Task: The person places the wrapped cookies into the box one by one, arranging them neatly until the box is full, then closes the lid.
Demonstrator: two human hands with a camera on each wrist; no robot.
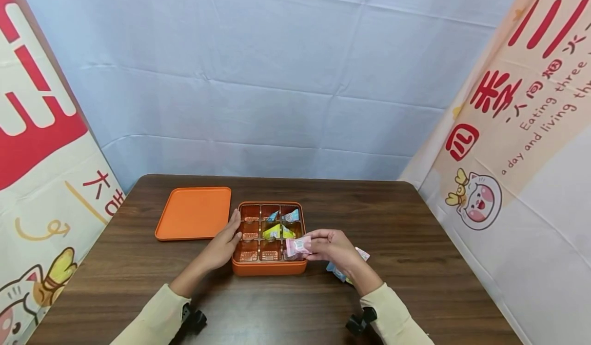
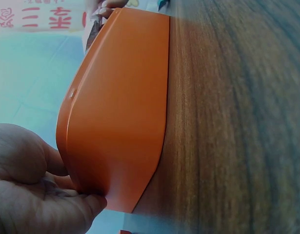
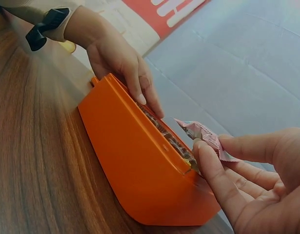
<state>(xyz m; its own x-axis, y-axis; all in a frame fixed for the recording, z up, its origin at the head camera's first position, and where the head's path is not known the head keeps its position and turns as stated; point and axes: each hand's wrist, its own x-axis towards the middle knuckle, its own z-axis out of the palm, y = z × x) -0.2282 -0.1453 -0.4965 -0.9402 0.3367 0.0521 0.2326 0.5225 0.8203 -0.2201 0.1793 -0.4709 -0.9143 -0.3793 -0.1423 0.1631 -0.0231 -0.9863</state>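
Observation:
An orange box (image 1: 269,269) with a grid of small compartments sits on the table. My left hand (image 1: 224,241) lies along its left side, fingers extended, touching the wall and rim. Over the front-right compartment, my right hand (image 1: 333,250) pinches a pink wrapped candy (image 1: 299,245) between thumb and fingers. In the right wrist view the candy (image 3: 206,134) is tilted just above the box rim. Blue-wrapped candies (image 1: 291,216) lie in back compartments, and yellow-green ones (image 1: 272,232) in the middle row. The left-column compartments show only their bottoms.
A flat orange lid (image 1: 194,214) lies on the dark wooden table (image 1: 392,222), left of the box. Several more wrapped candies (image 1: 362,254) lie partly hidden under my right wrist. Pale cloth (image 1: 277,78) hangs behind the table, with printed cloths at both sides.

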